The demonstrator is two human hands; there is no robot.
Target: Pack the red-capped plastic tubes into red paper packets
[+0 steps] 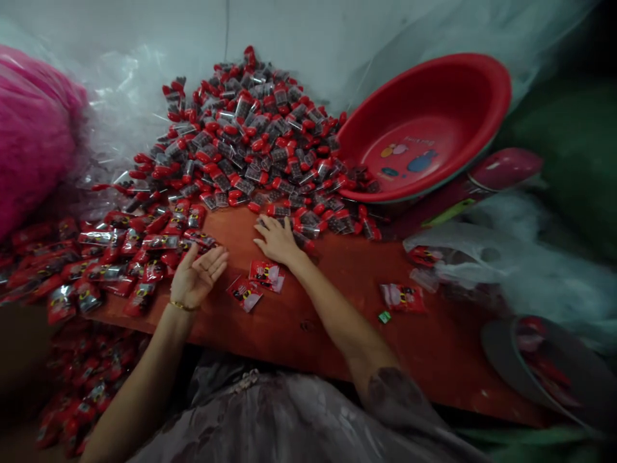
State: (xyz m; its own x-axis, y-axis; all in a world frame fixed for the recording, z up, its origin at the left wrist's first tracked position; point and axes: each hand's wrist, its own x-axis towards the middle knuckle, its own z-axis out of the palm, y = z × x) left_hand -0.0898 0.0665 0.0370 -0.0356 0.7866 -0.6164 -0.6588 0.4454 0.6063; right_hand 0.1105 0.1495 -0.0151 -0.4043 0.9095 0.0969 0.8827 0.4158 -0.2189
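Observation:
My left hand is palm up with its fingers stretched out and nothing in it, beside a heap of filled red packets. At the near edge of a large pile of small clear containers with red ends and dark contents, my right hand lies palm down, fingers spread. It touches or hovers just over the closest containers; I cannot tell which. Between my forearms, several flat red printed packets lie on the orange-red tabletop.
A red basin leans tilted at the pile's right. Clear plastic bags and a grey container line the right side. One printed packet lies near a small green piece. A pink bundle stands left; more filled packets are below the table edge.

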